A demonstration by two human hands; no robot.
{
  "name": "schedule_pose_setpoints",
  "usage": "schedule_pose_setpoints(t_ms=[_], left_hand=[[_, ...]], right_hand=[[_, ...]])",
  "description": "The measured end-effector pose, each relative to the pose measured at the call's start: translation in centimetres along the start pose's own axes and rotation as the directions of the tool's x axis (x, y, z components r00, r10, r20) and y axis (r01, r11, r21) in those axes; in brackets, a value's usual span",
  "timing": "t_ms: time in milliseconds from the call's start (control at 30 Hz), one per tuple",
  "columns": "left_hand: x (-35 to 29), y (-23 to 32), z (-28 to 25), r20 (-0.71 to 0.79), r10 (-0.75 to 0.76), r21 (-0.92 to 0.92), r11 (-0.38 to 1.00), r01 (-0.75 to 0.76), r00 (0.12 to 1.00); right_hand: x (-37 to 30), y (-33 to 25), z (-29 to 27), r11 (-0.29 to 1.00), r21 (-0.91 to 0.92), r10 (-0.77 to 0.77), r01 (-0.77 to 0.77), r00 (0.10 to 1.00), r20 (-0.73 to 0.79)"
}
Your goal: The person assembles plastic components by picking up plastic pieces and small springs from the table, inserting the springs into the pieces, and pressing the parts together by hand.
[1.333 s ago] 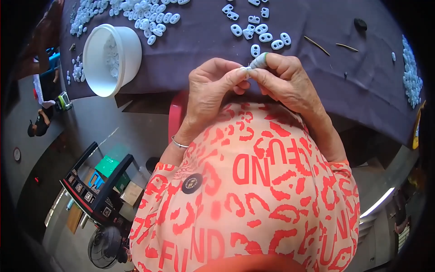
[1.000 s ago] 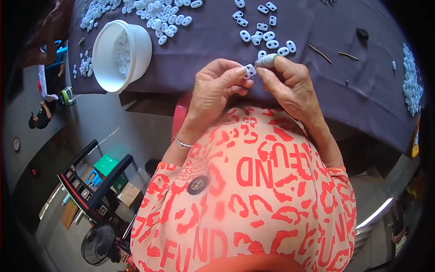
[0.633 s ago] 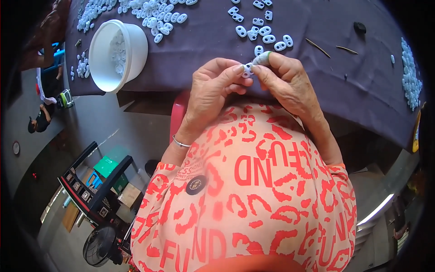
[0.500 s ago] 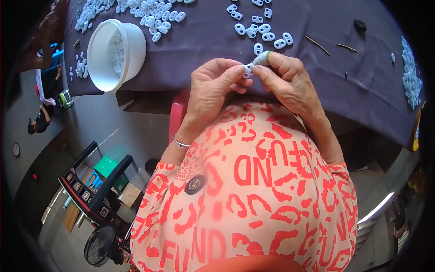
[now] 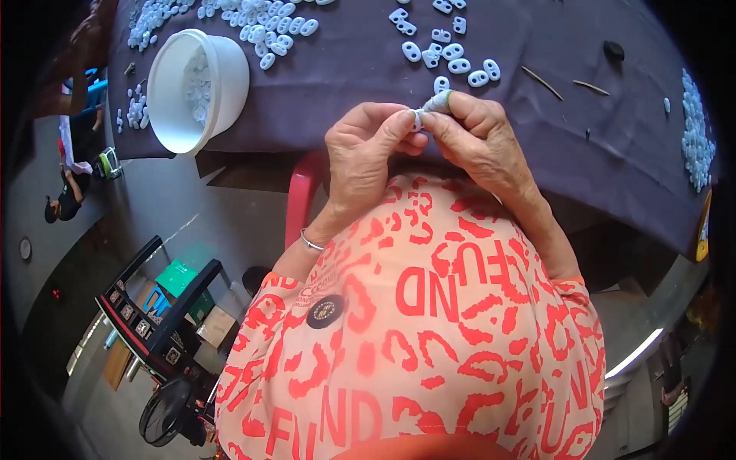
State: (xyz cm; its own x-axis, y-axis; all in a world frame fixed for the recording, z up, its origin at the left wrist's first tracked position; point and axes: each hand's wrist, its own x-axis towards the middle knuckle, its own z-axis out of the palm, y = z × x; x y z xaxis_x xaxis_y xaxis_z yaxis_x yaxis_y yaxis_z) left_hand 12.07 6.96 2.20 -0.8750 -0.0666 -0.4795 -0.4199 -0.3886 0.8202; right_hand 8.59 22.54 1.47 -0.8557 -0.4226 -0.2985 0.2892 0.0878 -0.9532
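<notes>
Between my two hands, close to the table's near edge, is a small white oval plastic piece (image 5: 416,120) with holes. My left hand (image 5: 366,146) pinches it between thumb and fingers. My right hand (image 5: 479,138) presses thumb and forefinger against its other side; a pale wrap with a green edge covers that forefinger's tip. Fingers hide much of the piece, and whether a second part sits between them I cannot make out. Just beyond my fingertips lies another white two-holed piece (image 5: 441,84), with several more (image 5: 458,66) scattered behind it.
A white plastic tub (image 5: 222,92) holding small translucent parts stands at the left of the dark-clothed table (image 5: 345,69). White pieces (image 5: 264,31) are heaped behind it. Two thin sticks (image 5: 543,83), a black lump (image 5: 613,51) and a pile of pale small parts (image 5: 695,134) lie to the right.
The white piece has turned in my fingers and shows less of its holed face. Both hands stay pinched together at nearly the same spot; the view has shifted slightly.
</notes>
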Motion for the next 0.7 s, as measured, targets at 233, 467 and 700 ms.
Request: schedule_pose_setpoints(t_ms=[233, 467, 700], left_hand=[[0.7, 0.7, -0.7, 0.081, -0.062, -0.056, 0.996, 0.067, 0.995], [0.9, 1.1, -0.7, 0.107, -0.136, -0.186, 0.97, 0.154, 0.985], [0.5, 1.2, -0.1, 0.098, -0.16, -0.31, 0.933, 0.183, 0.982]], right_hand=[[1.1, -0.8, -0.7, 0.937, -0.294, -0.178, 0.191, 0.982, 0.07], [0.3, -1.2, 0.6, 0.663, -0.639, -0.467, 0.391, 0.883, 0.057], [-0.2, -1.9, 1.4, 0.493, -0.834, -0.458, 0.248, 0.889, -0.007]])
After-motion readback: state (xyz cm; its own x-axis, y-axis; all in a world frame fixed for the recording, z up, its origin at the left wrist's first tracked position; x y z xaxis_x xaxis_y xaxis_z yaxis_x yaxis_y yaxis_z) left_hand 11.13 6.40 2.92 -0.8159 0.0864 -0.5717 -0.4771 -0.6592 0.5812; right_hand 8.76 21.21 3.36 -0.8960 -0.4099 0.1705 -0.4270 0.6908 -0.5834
